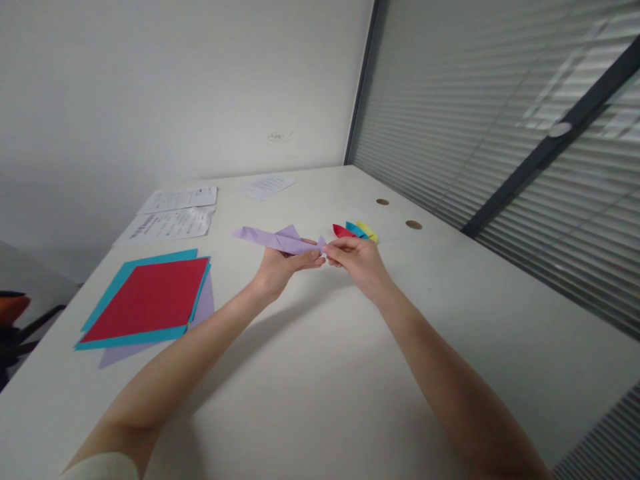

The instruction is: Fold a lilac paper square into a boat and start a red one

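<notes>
A long, narrow piece of folded purple paper point(270, 240) is held up over the middle of the table. My left hand point(284, 265) grips it from below, thumb along its near side and fingers behind. At the paper's right end, my right hand point(357, 260) pinches the small pointed tip between thumb and fingers. Just beyond my right hand lie folded paper pieces in red point(342, 231), blue point(356, 229) and yellow point(367, 230), fanned side by side and partly covered by the hand.
Square sheets, a red sheet point(150, 293) over blue and purple ones, are stacked at the left on the white table point(310, 373). Printed papers point(173, 223) lie behind them. Two round holes point(413, 225) sit near the right edge, beside window blinds point(450, 133).
</notes>
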A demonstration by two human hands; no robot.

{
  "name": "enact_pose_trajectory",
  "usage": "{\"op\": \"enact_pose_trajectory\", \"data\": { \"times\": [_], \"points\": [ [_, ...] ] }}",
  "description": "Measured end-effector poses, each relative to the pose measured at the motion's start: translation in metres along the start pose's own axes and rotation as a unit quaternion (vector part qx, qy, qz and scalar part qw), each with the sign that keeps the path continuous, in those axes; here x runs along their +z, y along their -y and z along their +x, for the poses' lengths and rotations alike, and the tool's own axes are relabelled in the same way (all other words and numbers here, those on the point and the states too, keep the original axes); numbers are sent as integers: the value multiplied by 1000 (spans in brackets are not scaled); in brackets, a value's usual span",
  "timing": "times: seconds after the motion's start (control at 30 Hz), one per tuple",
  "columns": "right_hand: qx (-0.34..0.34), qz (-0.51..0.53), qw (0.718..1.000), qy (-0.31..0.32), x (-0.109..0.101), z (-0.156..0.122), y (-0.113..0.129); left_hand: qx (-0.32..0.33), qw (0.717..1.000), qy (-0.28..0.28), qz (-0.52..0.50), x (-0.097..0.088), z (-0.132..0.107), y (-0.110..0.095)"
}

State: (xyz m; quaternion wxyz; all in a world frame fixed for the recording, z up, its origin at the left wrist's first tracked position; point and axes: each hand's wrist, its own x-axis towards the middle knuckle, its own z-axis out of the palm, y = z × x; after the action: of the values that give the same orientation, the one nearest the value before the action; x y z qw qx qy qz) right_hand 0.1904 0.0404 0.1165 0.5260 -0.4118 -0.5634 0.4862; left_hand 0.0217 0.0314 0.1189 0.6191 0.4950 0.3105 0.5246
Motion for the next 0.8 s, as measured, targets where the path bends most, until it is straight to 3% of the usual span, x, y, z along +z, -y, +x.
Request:
{"op": "enact_pose_trajectory", "data": {
  "times": [0.23, 0.37, 0.63, 0.8],
  "points": [
    [-42, -45, 998, -3, 2, 1, 1, 64, 996, -36, 45, 2, 2, 6],
    [-54, -68, 996, -12, 3, 2, -1, 67, 994, -39, 76, 1, 3, 5],
    [-71, -33, 997, -16, 4, -2, 0, 0, 1000, -15, 27, -1, 2, -3],
    [-177, -59, 982, -7, 4, -5, -1, -62, 998, -25, -8, -3, 2, -5]
  ]
}}
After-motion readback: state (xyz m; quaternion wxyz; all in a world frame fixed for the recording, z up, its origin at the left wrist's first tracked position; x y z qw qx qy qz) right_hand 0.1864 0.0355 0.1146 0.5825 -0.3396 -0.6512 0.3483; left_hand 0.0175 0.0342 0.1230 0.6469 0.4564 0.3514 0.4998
